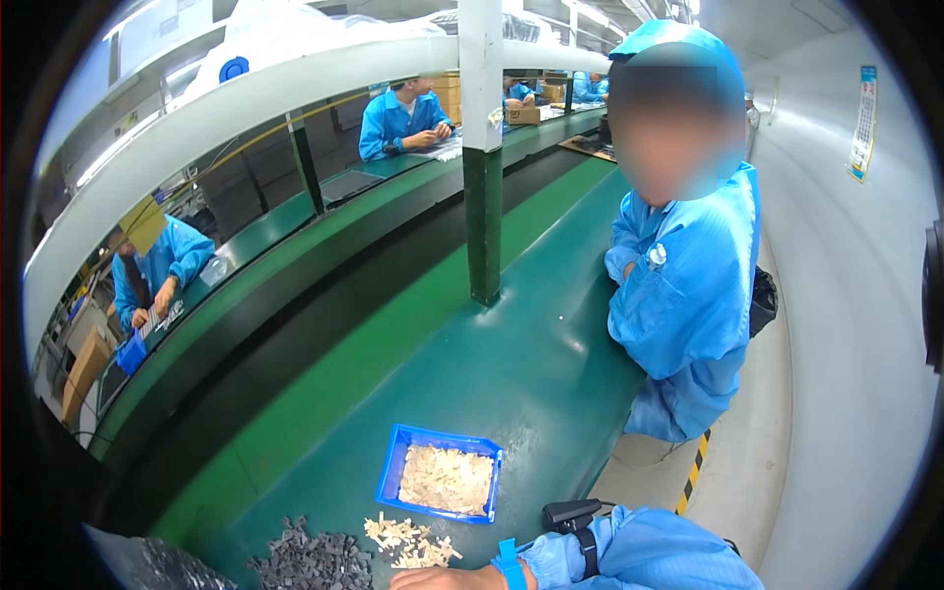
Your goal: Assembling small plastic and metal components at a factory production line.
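My right hand (442,579) comes in at the lower edge, its wrist in a blue band (510,564) below a blue sleeve. The frame cuts off most of its fingers, so their pose and anything in them are hidden. Just beyond the hand lies a small scatter of short cream-coloured pieces (408,540). To the left of these is a heap of small dark grey pieces (313,559). A blue plastic tray (390,466) stands farther forward, holding many similar cream pieces (447,480). My left hand does not show.
The green worktable (560,324) carries a white and green post (482,197). A person in blue (683,285) stands along its right edge. Crumpled dark plastic (152,562) lies at lower left. Other people (398,128) sit across the long channel (295,295).
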The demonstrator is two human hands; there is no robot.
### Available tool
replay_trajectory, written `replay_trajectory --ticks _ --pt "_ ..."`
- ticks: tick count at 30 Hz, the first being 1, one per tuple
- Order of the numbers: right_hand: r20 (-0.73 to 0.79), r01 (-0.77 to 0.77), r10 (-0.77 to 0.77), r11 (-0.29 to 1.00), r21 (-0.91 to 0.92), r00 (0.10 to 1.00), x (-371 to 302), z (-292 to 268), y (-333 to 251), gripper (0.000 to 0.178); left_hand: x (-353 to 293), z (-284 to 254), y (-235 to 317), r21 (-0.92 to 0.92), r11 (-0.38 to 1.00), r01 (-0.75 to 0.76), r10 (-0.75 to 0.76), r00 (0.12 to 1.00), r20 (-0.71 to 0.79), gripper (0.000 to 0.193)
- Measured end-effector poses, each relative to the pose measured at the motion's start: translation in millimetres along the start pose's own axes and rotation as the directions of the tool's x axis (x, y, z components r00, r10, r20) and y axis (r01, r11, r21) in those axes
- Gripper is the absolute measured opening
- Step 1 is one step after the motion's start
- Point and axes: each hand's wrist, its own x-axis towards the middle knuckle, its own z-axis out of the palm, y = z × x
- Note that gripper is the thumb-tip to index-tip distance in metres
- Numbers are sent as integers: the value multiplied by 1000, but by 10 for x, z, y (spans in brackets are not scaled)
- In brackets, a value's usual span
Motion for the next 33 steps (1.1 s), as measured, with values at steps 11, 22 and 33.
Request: replay_trajectory --ticks 11,22,33 --pt "-3 56 -57 996 -64 998 -25 -127 -42 18 75 -57 -24 135 990 43 -51 997 56 30" --pt "-16 38 -39 997 -72 999 -72 -90 -18 18 89 53 -26 13 999 39 -40 994 104 21" --pt "-28 45 -47 996 -75 998 -88 -108 -25 25 104 155 5 104 994 25 -32 997 72 17"
